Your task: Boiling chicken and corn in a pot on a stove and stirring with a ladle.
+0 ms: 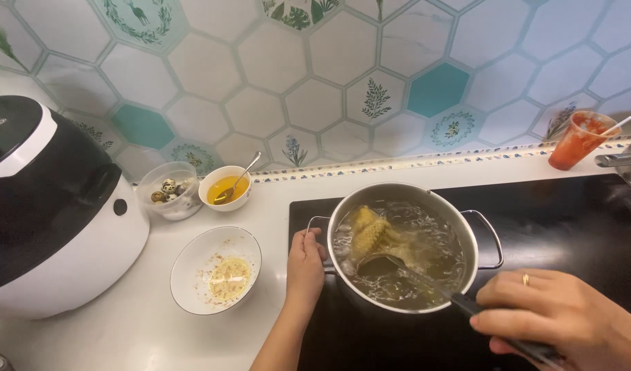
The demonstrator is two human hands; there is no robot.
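Closest to me, low at the right edge, my right hand (559,312) is clenching the dark handle of a long black ladle (425,278), a gold ring showing on one finger. Going from the left: a big white and black electric cooker (48,206) is sitting on the white countertop (151,336); behind it a small clear plastic tub of speckled little eggs (168,190) is standing just beside a small white bowl of orange liquid with a metal spoon (226,187) in it. Nearer me, a wide white bowl with yellowish crumbs (216,270) is lying between the cooker and my left hand (305,264). That hand is gripping the left loop handle of the round stainless steel pot (403,247), which is resting on the black glass cooktop (563,220). Pale chicken pieces (370,233) are lying in bubbling broth toward the pot's left side. The ladle's long axis is running from my right hand up and leftward, its bowl dipping into the broth just below the chicken, so the chicken is lying up-left of my right hand. Far right, a clear plastic cup of red sauce (578,141) is standing by the tiled wall.
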